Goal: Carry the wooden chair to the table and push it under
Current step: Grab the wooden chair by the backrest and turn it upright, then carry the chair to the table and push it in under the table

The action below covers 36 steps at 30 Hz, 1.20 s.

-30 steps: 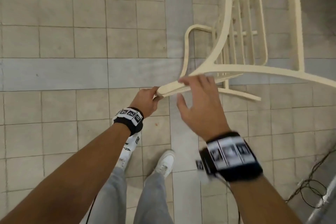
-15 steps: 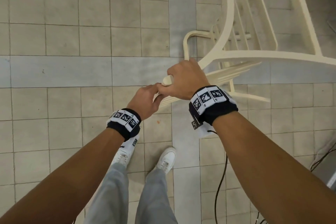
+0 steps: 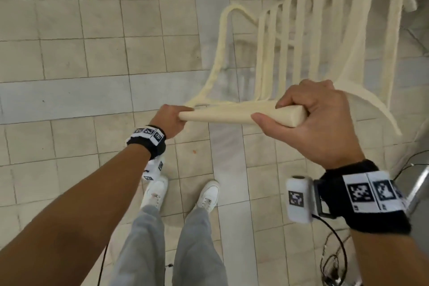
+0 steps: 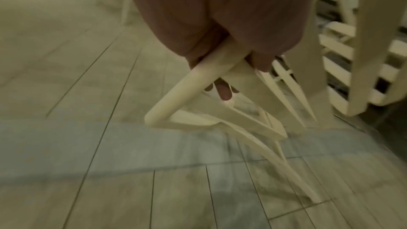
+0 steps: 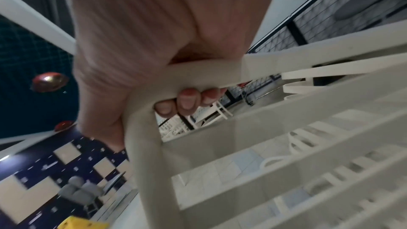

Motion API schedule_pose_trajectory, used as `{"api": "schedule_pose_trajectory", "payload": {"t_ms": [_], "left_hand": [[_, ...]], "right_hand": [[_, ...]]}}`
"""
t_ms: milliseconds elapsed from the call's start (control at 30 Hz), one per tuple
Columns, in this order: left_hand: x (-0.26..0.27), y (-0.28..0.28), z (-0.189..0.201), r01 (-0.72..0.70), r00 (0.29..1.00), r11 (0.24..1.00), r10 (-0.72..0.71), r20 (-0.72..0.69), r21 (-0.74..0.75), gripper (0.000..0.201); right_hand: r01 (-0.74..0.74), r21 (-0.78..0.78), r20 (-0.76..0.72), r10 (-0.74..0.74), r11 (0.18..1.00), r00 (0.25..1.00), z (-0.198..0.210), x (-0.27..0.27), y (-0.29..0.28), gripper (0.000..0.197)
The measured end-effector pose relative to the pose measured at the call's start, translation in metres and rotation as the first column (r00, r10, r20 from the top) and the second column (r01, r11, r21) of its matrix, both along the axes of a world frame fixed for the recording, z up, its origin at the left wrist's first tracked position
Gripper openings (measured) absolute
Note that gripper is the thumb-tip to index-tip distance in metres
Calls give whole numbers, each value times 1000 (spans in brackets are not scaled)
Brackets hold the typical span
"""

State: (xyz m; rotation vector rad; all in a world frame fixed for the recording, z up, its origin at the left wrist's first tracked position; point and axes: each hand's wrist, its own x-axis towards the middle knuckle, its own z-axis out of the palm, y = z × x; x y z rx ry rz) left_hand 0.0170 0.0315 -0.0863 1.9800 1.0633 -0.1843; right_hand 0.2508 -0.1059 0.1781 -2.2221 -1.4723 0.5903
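The cream wooden chair (image 3: 232, 114) hangs in front of me, blurred, its back slats running away toward the upper right. My left hand (image 3: 170, 118) grips the left end of the top rail. My right hand (image 3: 313, 123) grips the rail's right end, thumb toward me. In the left wrist view, the left hand (image 4: 220, 23) is wrapped round the rounded corner of the chair (image 4: 167, 104). In the right wrist view, the right hand (image 5: 154, 41) curls over the chair frame (image 5: 149, 163), with its fingertips (image 5: 187, 102) showing under the rail. No table top is plainly in view.
Grey tiled floor (image 3: 92, 30) lies all around. My white shoes (image 3: 209, 193) stand just behind the chair. Black cables (image 3: 332, 262) and a metal tube (image 3: 417, 188) lie at the lower right. More cream slatted furniture (image 4: 363, 58) stands close on the right.
My right hand slid from beside the left hand to the rail's right end, and the hands are now wide apart. The chair has swung round and shows its back slats.
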Motion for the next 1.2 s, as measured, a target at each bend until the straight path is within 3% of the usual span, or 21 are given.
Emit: {"api": "schedule_pose_trajectory", "payload": {"t_ms": [167,333,433,567,700,833,966,1200], "left_hand": [[17,15,61,225,974,974,-226,28,35,34],[39,16,128,255,958,945,-275,77,203,26],[56,18,174,284,940,910,-326,99,302,22],[77,11,223,285,909,872,-378,175,399,47],[102,-6,260,372,888,757,-458,30,536,30],[123,-22,280,508,839,655,-523,-149,559,23],[134,-44,289,561,814,620,-533,-231,548,28],[169,-106,295,671,732,504,-567,-378,543,42]], "right_hand": [[136,7,-71,-135,991,988,39,22,-33,43],[270,-55,-194,-275,961,942,98,56,-75,39],[315,-84,-185,-326,945,927,130,73,-111,39],[384,-129,-126,-399,914,908,150,85,-163,36],[467,-192,-56,-485,863,873,142,89,-218,38],[532,-176,-100,-553,828,827,116,76,-260,39],[603,-157,-127,-621,782,773,95,77,-285,26],[695,-231,-69,-724,681,687,69,96,-341,39]]}}
